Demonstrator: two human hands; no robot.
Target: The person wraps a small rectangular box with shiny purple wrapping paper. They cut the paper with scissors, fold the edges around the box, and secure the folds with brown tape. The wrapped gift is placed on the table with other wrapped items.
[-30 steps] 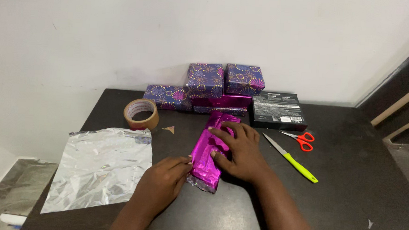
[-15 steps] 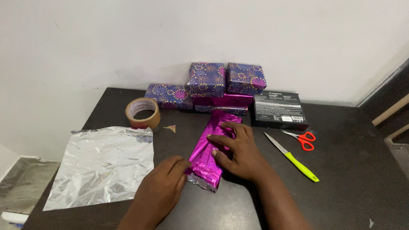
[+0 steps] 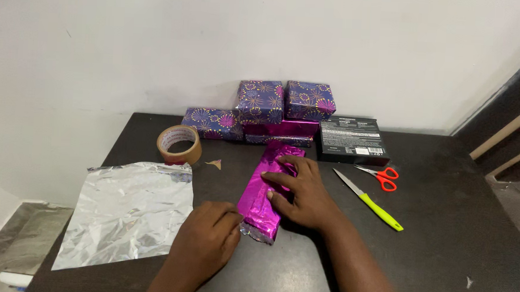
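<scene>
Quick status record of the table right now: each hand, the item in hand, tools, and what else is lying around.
left hand: at the near end of the magenta foil-wrapped package, fingers curled by its corner
right hand: flat on top of the package
left of package: silver foil sheet, brown tape roll
right of package: green-handled knife, red scissors, black box
back, by the wall: wrapped purple boxes
surface: dark table

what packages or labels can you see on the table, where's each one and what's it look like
Magenta foil parcel: table centre, long and flat, under both hands.
Purple wrapped boxes: stacked at the wall, floral pattern.
Pink wrapped box: under the purple ones.
Black box: right of the stack, flat, white print.
</scene>
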